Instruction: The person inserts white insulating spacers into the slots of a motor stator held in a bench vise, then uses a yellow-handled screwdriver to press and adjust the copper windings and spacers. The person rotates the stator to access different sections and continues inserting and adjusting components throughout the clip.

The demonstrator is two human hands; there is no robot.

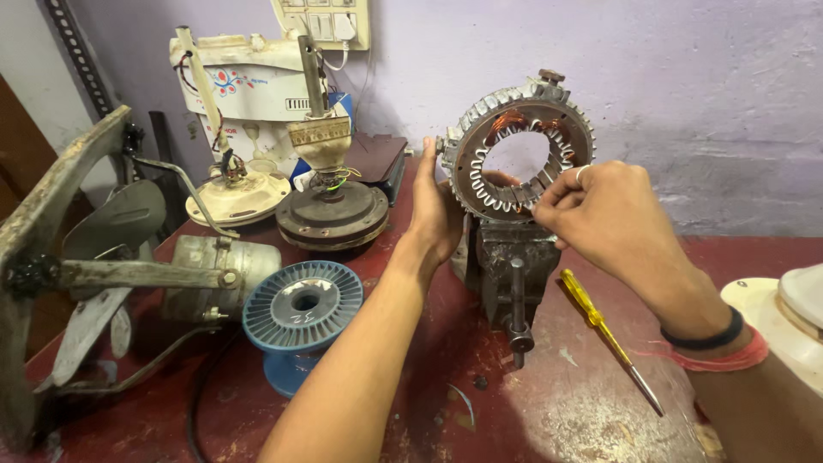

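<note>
A ring-shaped metal motor stator [521, 111] with copper windings stands upright, clamped in a dark bench vise [513, 266] on the red table [549, 411]. My left hand [435, 210] presses flat against the stator's left rim. My right hand [604, 210] is at the lower right of the ring, thumb and fingers pinched together at a slot; what they pinch is too small to tell. A ring shows on one finger and dark and red bands on the wrist.
A yellow-handled screwdriver [604, 330] lies right of the vise. A blue empty wire spool [300, 313] stands front left. A grey exhaust fan [94, 274] fills the left side. Ceiling fan motors [330, 206] sit at the back; a white fan part [789, 317] is at right.
</note>
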